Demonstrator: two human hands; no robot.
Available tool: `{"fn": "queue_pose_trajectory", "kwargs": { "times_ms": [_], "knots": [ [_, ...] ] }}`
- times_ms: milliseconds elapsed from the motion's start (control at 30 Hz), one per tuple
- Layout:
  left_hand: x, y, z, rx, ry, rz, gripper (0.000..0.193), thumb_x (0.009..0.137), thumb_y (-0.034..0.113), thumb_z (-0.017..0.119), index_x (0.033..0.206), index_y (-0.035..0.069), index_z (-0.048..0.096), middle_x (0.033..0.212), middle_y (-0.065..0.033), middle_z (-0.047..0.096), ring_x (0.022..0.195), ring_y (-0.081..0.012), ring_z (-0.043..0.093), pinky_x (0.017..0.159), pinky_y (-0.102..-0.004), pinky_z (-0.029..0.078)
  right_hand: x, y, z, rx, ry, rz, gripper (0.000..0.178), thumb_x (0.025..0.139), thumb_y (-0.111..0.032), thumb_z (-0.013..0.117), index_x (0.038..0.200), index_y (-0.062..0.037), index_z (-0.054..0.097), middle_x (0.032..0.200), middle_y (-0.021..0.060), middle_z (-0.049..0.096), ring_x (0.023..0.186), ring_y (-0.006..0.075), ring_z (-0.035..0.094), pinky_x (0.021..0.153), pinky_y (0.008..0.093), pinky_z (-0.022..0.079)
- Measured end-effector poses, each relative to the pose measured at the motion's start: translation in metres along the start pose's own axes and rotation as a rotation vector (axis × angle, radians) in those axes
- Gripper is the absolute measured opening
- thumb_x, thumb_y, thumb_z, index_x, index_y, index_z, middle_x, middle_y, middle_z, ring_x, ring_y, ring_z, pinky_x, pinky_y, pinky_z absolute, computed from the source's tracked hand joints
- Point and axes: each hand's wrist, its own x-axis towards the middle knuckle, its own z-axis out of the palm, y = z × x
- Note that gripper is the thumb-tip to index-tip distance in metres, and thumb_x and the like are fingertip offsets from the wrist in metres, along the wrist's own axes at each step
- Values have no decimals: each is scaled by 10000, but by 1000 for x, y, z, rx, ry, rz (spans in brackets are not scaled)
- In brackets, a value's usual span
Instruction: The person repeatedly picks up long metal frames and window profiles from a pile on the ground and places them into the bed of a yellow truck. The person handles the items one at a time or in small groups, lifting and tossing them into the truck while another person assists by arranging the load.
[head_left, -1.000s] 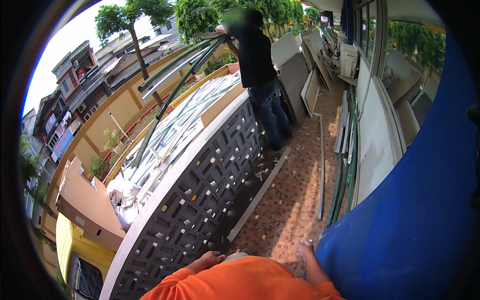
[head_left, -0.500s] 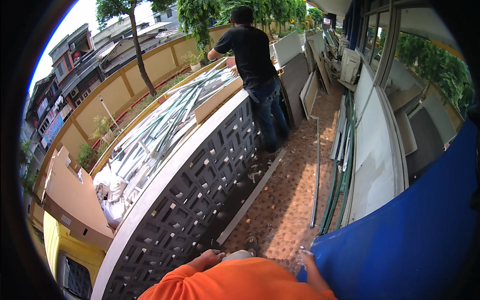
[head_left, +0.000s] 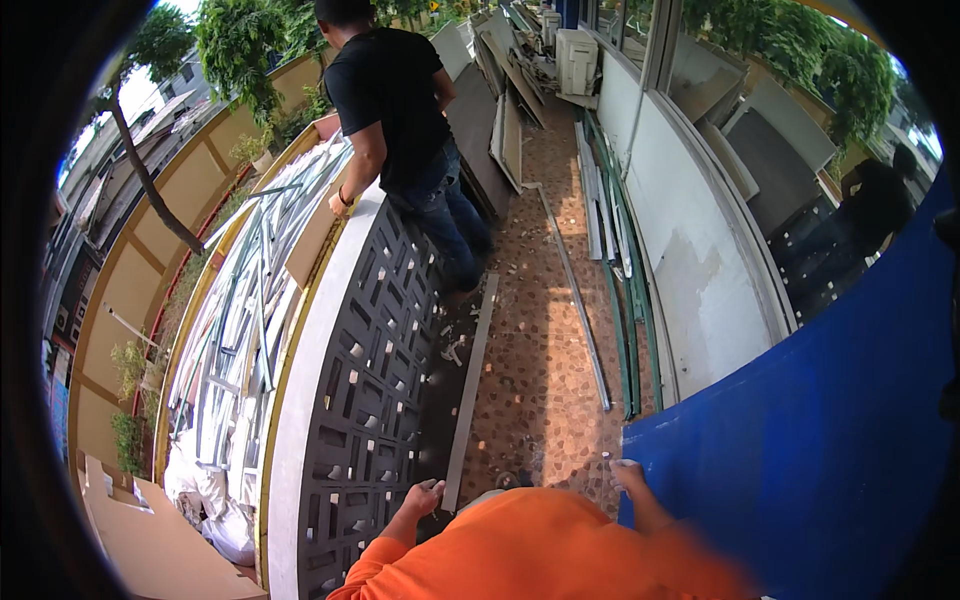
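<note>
My left hand (head_left: 425,497) is beside the pierced block wall (head_left: 385,330), fingers curled in with nothing visible in them. Close to it, the near end of a long flat grey strip (head_left: 473,395) lies on the floor along the wall's foot. My right hand (head_left: 630,478) hangs by the edge of a blue panel (head_left: 780,430), fingers loosely apart and whitish at the tips. It seems to hold nothing. Ahead, a person (head_left: 395,120) in a black T-shirt and jeans stands at the wall, one hand on its ledge near a brown board (head_left: 312,235).
Beyond the wall, a yellow-edged load bed (head_left: 190,335) holds heaped metal strips (head_left: 245,290) and white sacks (head_left: 215,500). Green and grey metal profiles (head_left: 620,270) lie along the right wall, with a thin rail (head_left: 575,290) mid-walkway. Boards (head_left: 510,130) and a white outdoor unit (head_left: 577,62) stand farther off.
My view has swung left and moved forward along the walkway. The person ahead has turned and lowered an arm to the ledge. Both my hands remain at my sides.
</note>
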Motion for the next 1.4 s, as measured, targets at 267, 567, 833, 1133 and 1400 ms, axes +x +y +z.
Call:
{"fn": "queue_pose_trajectory", "kwargs": {
  "times_ms": [267, 567, 833, 1133, 1400],
  "knots": [
    [11, -20, -40, 51, -148, -134, 709, 959, 555, 570, 1343, -40, 598, 1346, -270, 615, 1324, -366, 555, 1096, -383, 438, 9, 12, 51, -332, -2, 2, 545, 860, -440, 703, 1187, -4, 715, 1235, 194, 700, 1195, 310, 653, 1023, 364, 488],
    [24, -21, -52, -38, -80, -58, 526, 984, 509, 578, 1102, 9, 690, 801, -113, 704, 724, -248, 692, 660, -383, 532, -2, 2, 45, -535, 7, -107, 585, 874, -451, 712, 1281, -33, 672, 1179, 132, 738, 1073, 282, 706, 906, 380, 542],
    [51, -28, -27, -181, -131, -79, 503, 997, 485, 563, 1028, -9, 656, 711, -72, 629, 597, -164, 608, 570, -338, 501, 11, 10, 32, -530, 76, -106, 486, 864, -446, 690, 1152, -59, 746, 1180, 126, 737, 1068, 273, 708, 921, 373, 534],
    [47, -66, -2, -365, -147, 26, 411, 1002, 408, 592, 802, 49, 590, 659, 40, 478, 609, -90, 448, 553, -305, 390, 9, -5, 14, -413, 79, -67, 473, 859, -418, 681, 1161, -58, 733, 1149, 166, 731, 1075, 305, 700, 916, 377, 538],
    [74, -36, -14, 208, -161, 95, 496, 997, 498, 507, 985, 28, 666, 867, -197, 677, 872, -366, 684, 765, -419, 523, -5, -14, -19, -280, 72, -7, 565, 848, -447, 732, 1193, -1, 712, 1151, 196, 731, 1101, 314, 693, 944, 387, 532]
  ]
}}
